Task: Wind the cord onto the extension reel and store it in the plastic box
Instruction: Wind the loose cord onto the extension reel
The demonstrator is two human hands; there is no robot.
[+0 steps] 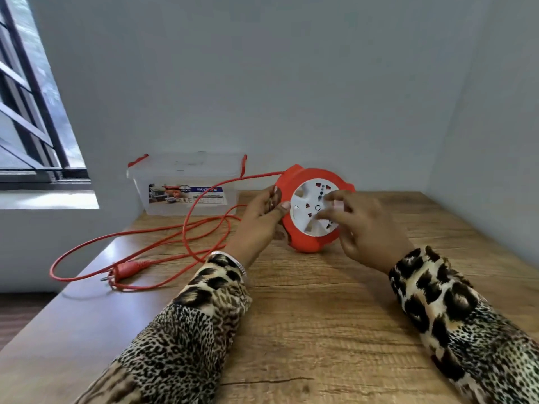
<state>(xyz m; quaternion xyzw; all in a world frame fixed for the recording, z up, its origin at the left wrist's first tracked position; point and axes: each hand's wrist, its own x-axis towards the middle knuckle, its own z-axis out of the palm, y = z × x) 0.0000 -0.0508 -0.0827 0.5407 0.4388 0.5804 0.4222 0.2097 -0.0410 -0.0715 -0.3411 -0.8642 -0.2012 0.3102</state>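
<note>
A round red extension reel point(303, 243) with a white socket face stands tilted on its edge on the wooden table point(320, 316). My left hand point(264, 217) grips the reel's left rim. My right hand point(358, 223) lies on the white face with its fingers spread over the sockets and blurred. The red cord point(186, 228) leaves the top of the reel and lies in loose loops on the table to the left. Its plug point(125, 271) rests near the table's left edge. A clear plastic box point(186, 185) with red clips stands against the wall, its lid on.
The table sits in a corner, with the wall behind and another wall on the right. A window point(29, 112) with dark bars is at the left. The cord's far loop hangs slightly past the table's left edge.
</note>
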